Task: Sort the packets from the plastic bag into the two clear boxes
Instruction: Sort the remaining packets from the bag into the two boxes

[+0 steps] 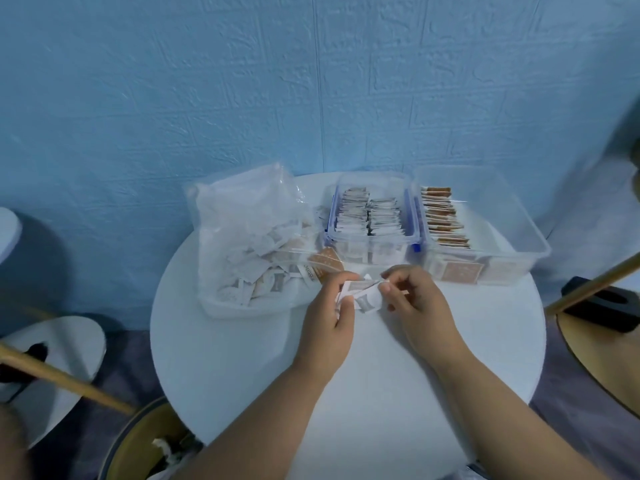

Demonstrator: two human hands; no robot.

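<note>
A clear plastic bag (pixel 249 237) full of small packets lies at the back left of the round white table (pixel 346 375). Two clear boxes stand at the back. The left box (pixel 372 245) with blue clips holds grey-and-white packets in rows. The larger right box (pixel 491 216) holds a row of brown packets along its left side. My left hand (pixel 329 317) and my right hand (pixel 419 303) meet just in front of the boxes, both pinching a small bunch of grey-and-white packets (pixel 363 294) between them.
One brown packet (pixel 327 259) lies at the bag's mouth. A blue textured wall rises behind the table. Wooden poles slant at the left (pixel 62 379) and right (pixel 595 285). A round basket (pixel 145 445) sits on the floor at the lower left.
</note>
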